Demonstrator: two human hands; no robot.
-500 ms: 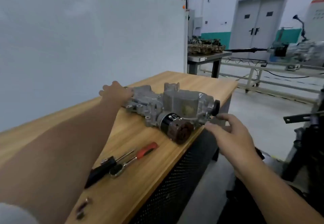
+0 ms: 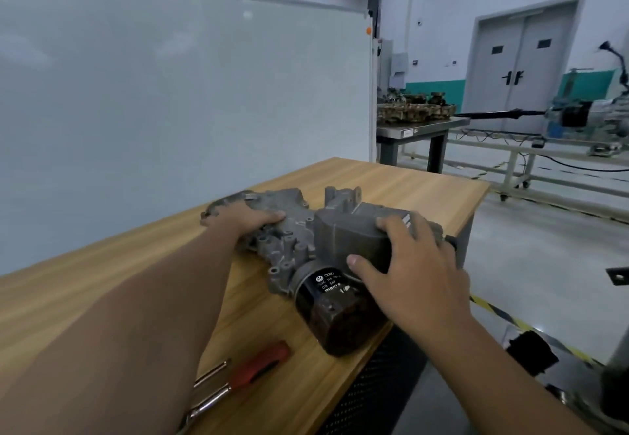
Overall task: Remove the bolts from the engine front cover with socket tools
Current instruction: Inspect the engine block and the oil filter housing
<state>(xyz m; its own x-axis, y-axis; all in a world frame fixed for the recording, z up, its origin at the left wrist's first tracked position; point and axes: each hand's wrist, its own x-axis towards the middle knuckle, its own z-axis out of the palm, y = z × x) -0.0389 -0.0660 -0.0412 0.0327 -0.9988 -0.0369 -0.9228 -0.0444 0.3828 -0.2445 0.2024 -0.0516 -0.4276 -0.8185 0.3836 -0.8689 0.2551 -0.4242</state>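
Right hand (image 2: 413, 276), right of centre in the frame: spread over the boxy right end of the engine cover (image 2: 326, 237), fingers curled over its top edge, thumb pressed against the near face just above the oil filter (image 2: 335, 312). Gripping the casting, palm down, forearm running off toward the lower right corner.

Left hand (image 2: 245, 218), just left of centre: laid on the flatter left end of the same cover, fingers lying along the metal and bent slightly round it, holding it down; how tightly, hard to tell. Forearm filling the lower left of the frame.

Between the two hands: grey cast metal with small bolt bosses (image 2: 289, 247) standing up along the near edge. Black-and-brown filter sticking out toward the camera from the cover's near side, tilted down, white lettering on its black band.

Cover lying on the wooden bench (image 2: 408, 182) at mid-frame, close to the bench's right edge, filter end reaching nearly to that edge.

Lower down, near the bottom centre: red-handled ratchet (image 2: 252, 371) lying on the bench, a second chrome shaft (image 2: 211, 373) beside it, both partly hidden behind the left forearm, well apart from the cover.

Behind, upper left: large whiteboard (image 2: 170, 94). Upper right: grey double doors (image 2: 520, 67), and a metal table (image 2: 422, 128) carrying engine parts.
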